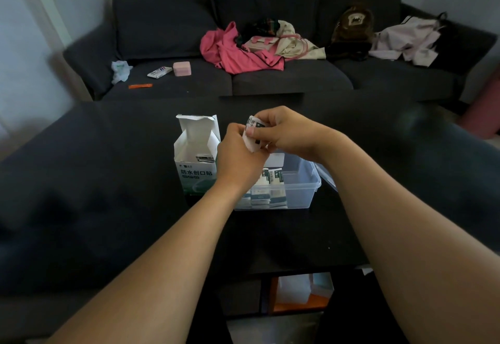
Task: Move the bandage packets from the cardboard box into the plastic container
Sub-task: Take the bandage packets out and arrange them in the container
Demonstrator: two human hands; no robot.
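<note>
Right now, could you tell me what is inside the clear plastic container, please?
Bandage packets stand packed in the near left part of the plastic container; its right part looks bare. The left hand and wrist cover the far left corner, so anything there is hidden.

I see the cardboard box (pixel 195 164) standing upright on the dark table, white with green print and Chinese lettering on its front, top flaps open, and a few bandage packets (pixel 204 158) showing inside it. Touching the box's right side sits the clear plastic container (pixel 296 190), lidless, with several white-and-dark-green packets (pixel 266 184) stacked in its left half. Above the container, just right of the box's open top, a small bunch of white packets (pixel 253 135) is held up, crumpled and tilted.
</note>
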